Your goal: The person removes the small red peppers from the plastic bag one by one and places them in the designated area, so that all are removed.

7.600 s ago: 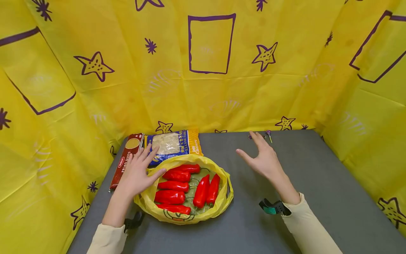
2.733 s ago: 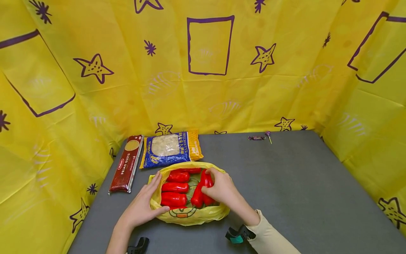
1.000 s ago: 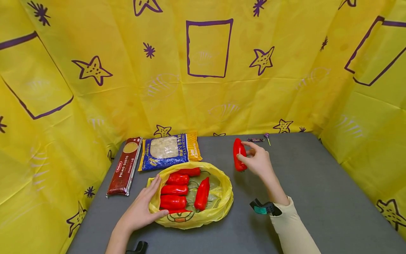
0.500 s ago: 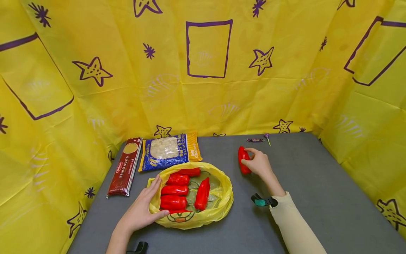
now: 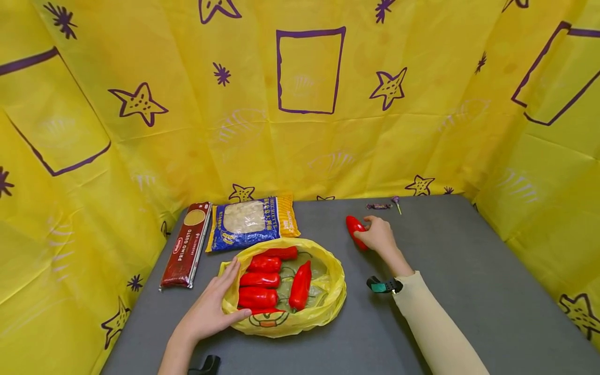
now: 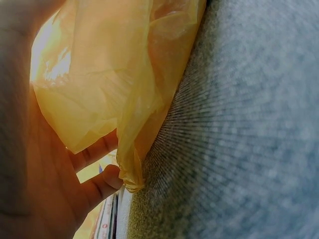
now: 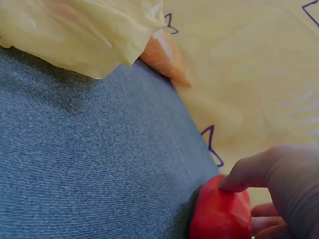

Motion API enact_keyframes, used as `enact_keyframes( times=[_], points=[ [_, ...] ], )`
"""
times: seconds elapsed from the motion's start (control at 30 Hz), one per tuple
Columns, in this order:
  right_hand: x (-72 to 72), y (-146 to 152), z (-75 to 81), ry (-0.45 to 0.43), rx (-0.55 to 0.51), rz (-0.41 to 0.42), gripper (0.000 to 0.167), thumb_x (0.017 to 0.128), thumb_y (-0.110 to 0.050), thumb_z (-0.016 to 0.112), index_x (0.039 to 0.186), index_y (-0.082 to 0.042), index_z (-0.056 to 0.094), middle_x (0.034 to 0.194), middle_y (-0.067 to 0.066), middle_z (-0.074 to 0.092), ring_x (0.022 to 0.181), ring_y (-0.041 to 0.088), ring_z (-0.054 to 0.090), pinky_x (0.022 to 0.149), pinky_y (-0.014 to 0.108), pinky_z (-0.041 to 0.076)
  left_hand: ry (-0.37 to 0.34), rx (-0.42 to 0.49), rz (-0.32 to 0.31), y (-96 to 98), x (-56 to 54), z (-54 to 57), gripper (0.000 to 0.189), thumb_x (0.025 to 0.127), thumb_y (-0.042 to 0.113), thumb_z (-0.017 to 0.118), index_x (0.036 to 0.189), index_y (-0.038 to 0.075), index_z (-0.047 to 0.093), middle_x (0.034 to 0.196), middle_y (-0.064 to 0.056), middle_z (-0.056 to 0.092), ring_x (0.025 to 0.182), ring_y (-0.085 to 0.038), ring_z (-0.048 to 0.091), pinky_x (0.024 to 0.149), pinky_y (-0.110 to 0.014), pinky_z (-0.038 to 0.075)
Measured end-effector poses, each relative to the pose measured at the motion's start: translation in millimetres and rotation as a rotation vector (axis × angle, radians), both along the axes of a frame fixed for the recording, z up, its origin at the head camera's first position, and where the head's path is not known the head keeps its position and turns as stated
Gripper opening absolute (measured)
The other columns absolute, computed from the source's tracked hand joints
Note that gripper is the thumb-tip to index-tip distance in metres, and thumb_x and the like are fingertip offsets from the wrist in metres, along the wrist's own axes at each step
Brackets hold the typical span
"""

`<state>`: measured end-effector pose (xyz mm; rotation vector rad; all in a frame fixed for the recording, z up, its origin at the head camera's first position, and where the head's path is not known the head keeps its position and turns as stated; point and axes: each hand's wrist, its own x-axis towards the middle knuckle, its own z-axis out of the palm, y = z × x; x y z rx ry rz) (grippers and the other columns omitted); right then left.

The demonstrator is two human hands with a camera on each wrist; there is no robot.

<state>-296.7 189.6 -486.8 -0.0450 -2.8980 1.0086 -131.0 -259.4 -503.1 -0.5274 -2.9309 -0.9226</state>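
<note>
A yellow plastic bag (image 5: 295,329) stands with its mouth spread on the grey table, and several red peppers (image 5: 258,298) lie inside. Against the bag's left side rests my left hand (image 5: 208,307), its fingers extended and its thumb along the front rim. In the left wrist view the fingers (image 6: 102,185) touch the outside of the yellow plastic. To the right of the bag, my right hand (image 5: 378,240) pinches one red pepper (image 5: 354,229) between thumb and fingers, at table level. The right wrist view shows the thumb on top of this pepper (image 7: 219,211).
Behind the bag lies a blue and yellow pasta packet (image 5: 250,223). A long red spaghetti packet (image 5: 186,245) is left of it. Near the back edge are a wrapped candy (image 5: 378,207) and a lollipop (image 5: 397,204). Yellow patterned cloth (image 5: 304,156) encloses the table.
My right hand has taken one pepper out of the bag and lowered it onto the table to the right. My left hand has come down from hovering to the bag's side.
</note>
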Motion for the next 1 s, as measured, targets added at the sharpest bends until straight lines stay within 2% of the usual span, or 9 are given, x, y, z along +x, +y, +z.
enact_keyframes(
  times=[0.13, 0.27, 0.4, 0.5, 0.63, 0.77, 0.9, 1.0],
  points=[
    [-1.8, -1, 4.3, -0.003, 0.024, 0.046, 0.046, 0.089, -0.024, 0.081, 0.122, 0.007, 0.073, 0.113, 0.024, 0.075, 0.095, 0.035, 0.069, 0.089, 0.049, 0.061, 0.015, -0.002, -0.005, 1.1, -0.9, 0.1, 0.112, 0.085, 0.06, 0.082, 0.17, 0.015, 0.026, 0.177, -0.006, 0.021, 0.157, -0.043, 0.029, 0.122, -0.073, 0.023],
    [-1.5, -1, 7.2, 0.025, 0.075, 0.103, 0.041, 0.089, -0.022, 0.082, 0.121, 0.003, 0.076, 0.115, 0.023, 0.075, 0.096, 0.035, 0.068, 0.089, 0.05, 0.059, 0.004, 0.002, -0.006, 1.3, -1.1, 0.5, 0.112, 0.084, 0.061, 0.082, 0.17, 0.015, 0.026, 0.177, -0.005, 0.021, 0.158, -0.042, 0.029, 0.122, -0.072, 0.023],
    [-0.6, -1, 8.2, 0.086, 0.159, 0.151, 0.036, 0.086, -0.017, 0.083, 0.119, -0.005, 0.08, 0.111, 0.022, 0.069, 0.095, 0.036, 0.063, 0.082, 0.05, 0.056, -0.004, 0.006, -0.004, 0.6, -1.7, 0.2, 0.113, 0.084, 0.061, 0.082, 0.17, 0.016, 0.025, 0.177, -0.005, 0.021, 0.159, -0.041, 0.028, 0.123, -0.072, 0.022],
    [-0.5, 1, 7.0, 0.109, 0.179, 0.177, 0.033, 0.086, -0.014, 0.082, 0.119, -0.008, 0.081, 0.106, 0.021, 0.063, 0.09, 0.033, 0.059, 0.076, 0.046, 0.051, -0.007, 0.002, 0.002, -0.1, -1.7, -1.0, 0.113, 0.084, 0.062, 0.081, 0.171, 0.018, 0.025, 0.178, -0.003, 0.02, 0.158, -0.041, 0.029, 0.123, -0.071, 0.022],
    [-1.0, 4, 1.5, 0.118, 0.098, 0.17, 0.029, 0.091, -0.016, 0.077, 0.119, -0.007, 0.08, 0.105, 0.021, 0.063, 0.091, 0.033, 0.057, 0.077, 0.044, 0.049, -0.01, 0.004, 0.009, -0.6, -1.6, -2.4, 0.113, 0.084, 0.064, 0.081, 0.171, 0.019, 0.025, 0.178, -0.002, 0.02, 0.158, -0.042, 0.029, 0.123, -0.071, 0.024],
    [0.4, 6, -6.1, 0.146, -0.023, 0.123, 0.026, 0.095, -0.022, 0.075, 0.113, -0.003, 0.08, 0.11, 0.025, 0.063, 0.099, 0.038, 0.057, 0.083, 0.048, 0.048, -0.014, 0.006, 0.014, -0.8, -1.5, -2.4, 0.113, 0.083, 0.064, 0.082, 0.17, 0.019, 0.026, 0.178, -0.001, 0.02, 0.158, -0.041, 0.029, 0.123, -0.072, 0.023],
    [1.0, 6, -12.7, 0.163, -0.09, 0.077, 0.028, 0.095, -0.023, 0.078, 0.111, 0.0, 0.078, 0.113, 0.029, 0.063, 0.105, 0.044, 0.059, 0.089, 0.055, 0.049, -0.013, 0.007, 0.016, -0.8, -1.4, -2.4, 0.113, 0.083, 0.063, 0.082, 0.17, 0.018, 0.026, 0.178, -0.001, 0.02, 0.158, -0.041, 0.029, 0.123, -0.071, 0.024],
    [0.5, 7, -16.4, 0.143, -0.121, 0.041, 0.034, 0.093, -0.023, 0.079, 0.116, 0.002, 0.074, 0.115, 0.03, 0.064, 0.107, 0.044, 0.06, 0.092, 0.056, 0.052, -0.004, 0.005, 0.013, -0.6, -1.0, -2.4, 0.112, 0.084, 0.063, 0.082, 0.17, 0.018, 0.026, 0.178, -0.002, 0.02, 0.157, -0.042, 0.03, 0.121, -0.071, 0.027]
  ],
)
